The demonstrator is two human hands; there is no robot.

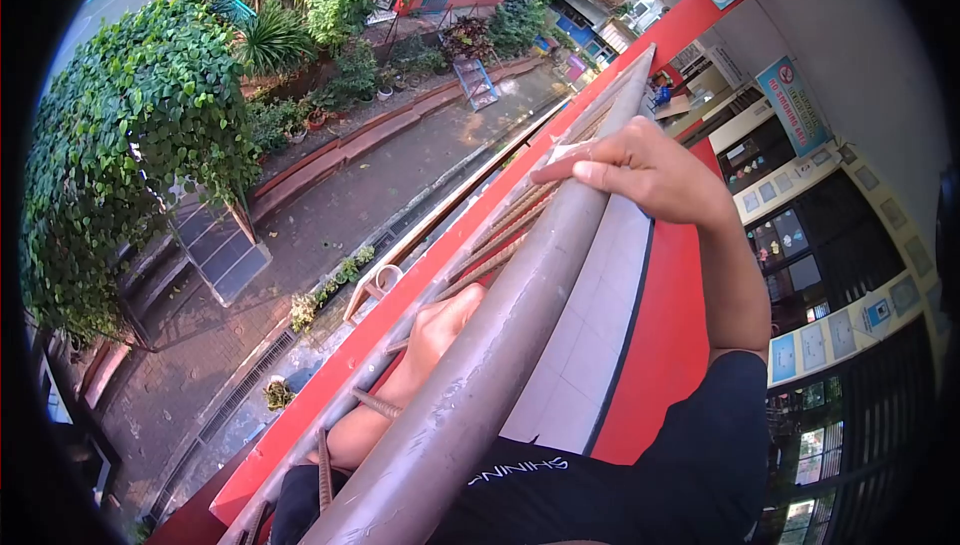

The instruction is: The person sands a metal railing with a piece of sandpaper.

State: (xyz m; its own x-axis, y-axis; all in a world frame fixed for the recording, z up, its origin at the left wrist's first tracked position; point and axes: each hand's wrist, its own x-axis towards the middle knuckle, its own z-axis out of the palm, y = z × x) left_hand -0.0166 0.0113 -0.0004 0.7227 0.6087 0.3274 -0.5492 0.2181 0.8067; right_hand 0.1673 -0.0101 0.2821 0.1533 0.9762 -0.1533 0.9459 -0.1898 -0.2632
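Observation:
A thick brown-grey metal handrail (pixel 510 330) runs diagonally through the view, with ribbed metal bars (pixel 505 230) along its left side. Over the upper part of the rail is my right hand (pixel 640 170), its thumb and fingers closed on a small white piece (pixel 570 152) that looks like cloth or paper. My left hand (pixel 447 323) reaches past the left side of the rail, among the bars. It is curled closed, and whatever lies inside its fingers is hidden. The rail covers part of my left forearm.
Beside the bars runs a red and white ledge (pixel 330 400). Beyond it, a paved yard (pixel 330 215) lies well below, with a leafy vine (pixel 130 105). On the right are a red and white floor (pixel 585 335), dark windows (pixel 835 245) and a hanging sign (pixel 792 105).

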